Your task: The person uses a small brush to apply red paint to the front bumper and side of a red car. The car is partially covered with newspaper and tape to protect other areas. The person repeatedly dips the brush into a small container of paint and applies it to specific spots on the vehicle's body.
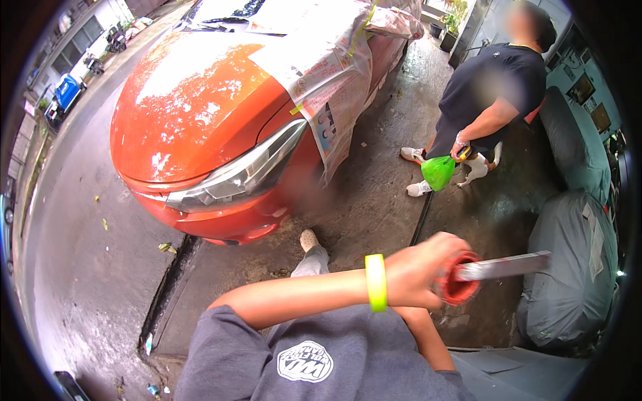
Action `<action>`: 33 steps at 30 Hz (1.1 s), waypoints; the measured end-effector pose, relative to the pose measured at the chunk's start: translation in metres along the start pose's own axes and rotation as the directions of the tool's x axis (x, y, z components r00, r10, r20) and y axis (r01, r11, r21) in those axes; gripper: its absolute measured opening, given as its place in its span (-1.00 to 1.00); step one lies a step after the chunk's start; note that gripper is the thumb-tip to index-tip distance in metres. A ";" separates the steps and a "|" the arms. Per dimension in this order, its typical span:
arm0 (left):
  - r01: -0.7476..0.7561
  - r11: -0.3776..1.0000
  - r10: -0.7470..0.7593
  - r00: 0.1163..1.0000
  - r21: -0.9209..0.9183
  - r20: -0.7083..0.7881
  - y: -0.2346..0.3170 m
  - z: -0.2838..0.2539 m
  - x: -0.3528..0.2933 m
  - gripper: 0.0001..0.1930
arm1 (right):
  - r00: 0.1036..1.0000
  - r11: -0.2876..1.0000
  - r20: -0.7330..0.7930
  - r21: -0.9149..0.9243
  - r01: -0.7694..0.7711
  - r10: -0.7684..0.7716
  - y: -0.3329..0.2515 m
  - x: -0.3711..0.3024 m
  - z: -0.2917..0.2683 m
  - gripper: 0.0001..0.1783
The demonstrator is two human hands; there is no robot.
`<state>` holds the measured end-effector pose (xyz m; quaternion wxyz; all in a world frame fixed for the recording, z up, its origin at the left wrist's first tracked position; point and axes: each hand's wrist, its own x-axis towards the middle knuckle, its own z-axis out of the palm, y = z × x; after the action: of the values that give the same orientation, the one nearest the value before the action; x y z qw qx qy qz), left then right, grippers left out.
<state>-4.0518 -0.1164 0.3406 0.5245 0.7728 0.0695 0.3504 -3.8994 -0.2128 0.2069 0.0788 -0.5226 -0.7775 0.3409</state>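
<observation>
My left hand, a bright yellow band on its wrist, reaches across my body to the right. Its fingers are closed round a small red cup with a stained inside, tipped so its mouth turns right. A flat, greyish metal-looking strip sticks out of the cup's mouth, slightly blurred. My right forearm rises from below and passes behind the left wrist; the right hand is hidden there. Ahead of me stands an orange car, its hood and headlight facing me.
Printed paper sheeting is taped over the car's side and windshield. At the right a person holds a green bag, with a small white animal beside their legs. Grey covered vehicles line the right. A channel cuts the wet ground.
</observation>
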 end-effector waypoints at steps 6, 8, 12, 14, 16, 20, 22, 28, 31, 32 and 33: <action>0.253 0.967 -0.243 0.957 0.042 -0.159 -0.035 -0.026 -0.093 -0.09 | 0.944 0.940 0.321 -0.290 0.181 -0.082 0.000 -0.003 0.025 -0.58; 0.280 0.960 -0.266 0.938 0.029 -0.223 -0.041 -0.028 -0.116 -0.08 | 0.957 0.949 0.286 -0.285 0.137 -0.052 -0.017 -0.019 0.016 -0.57; 0.340 0.939 -0.299 0.876 0.045 -0.379 -0.039 -0.028 -0.155 -0.07 | 0.976 0.954 0.217 -0.284 0.097 -0.035 -0.060 -0.031 -0.017 -0.49; 0.398 0.917 -0.377 0.826 -0.041 -0.419 -0.039 -0.023 -0.169 -0.07 | 0.969 0.946 0.245 -0.307 0.107 -0.031 -0.071 -0.035 -0.028 -0.49; 0.419 0.903 -0.412 0.790 -0.091 -0.454 -0.040 -0.017 -0.180 -0.08 | 0.965 0.937 0.248 -0.307 0.165 -0.089 -0.078 -0.040 -0.033 -0.48; 0.405 0.912 -0.377 0.770 -0.062 -0.515 -0.043 -0.011 -0.192 -0.09 | 0.939 0.917 0.318 -0.320 0.239 -0.134 -0.099 -0.046 -0.046 -0.49; 0.396 0.916 -0.369 0.763 -0.067 -0.532 -0.041 -0.011 -0.196 -0.14 | 0.938 0.906 0.302 -0.329 0.268 -0.168 -0.108 -0.051 -0.048 -0.51; 0.402 0.915 -0.353 0.763 -0.030 -0.542 -0.036 -0.016 -0.215 -0.10 | 0.879 0.922 0.343 -0.078 0.379 -0.332 -0.128 -0.069 -0.081 -0.58; 0.396 0.918 -0.317 0.754 0.014 -0.575 -0.030 -0.020 -0.230 -0.10 | 0.849 0.882 0.245 0.186 0.433 -0.469 -0.131 -0.063 -0.098 -0.58; 0.382 0.924 -0.285 0.748 0.037 -0.599 -0.029 -0.021 -0.237 -0.09 | 0.852 0.861 0.185 0.260 0.437 -0.489 -0.134 -0.063 -0.103 -0.57; 0.410 0.906 -0.262 0.743 0.109 -0.616 -0.023 -0.022 -0.250 -0.08 | 0.880 0.841 0.081 0.347 0.416 -0.469 -0.133 -0.057 -0.093 -0.53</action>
<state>-4.2456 -0.2085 0.2082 0.4353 0.6572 0.4086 0.4601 -3.9311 -0.2496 0.3722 0.1756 -0.2791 -0.8153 0.4760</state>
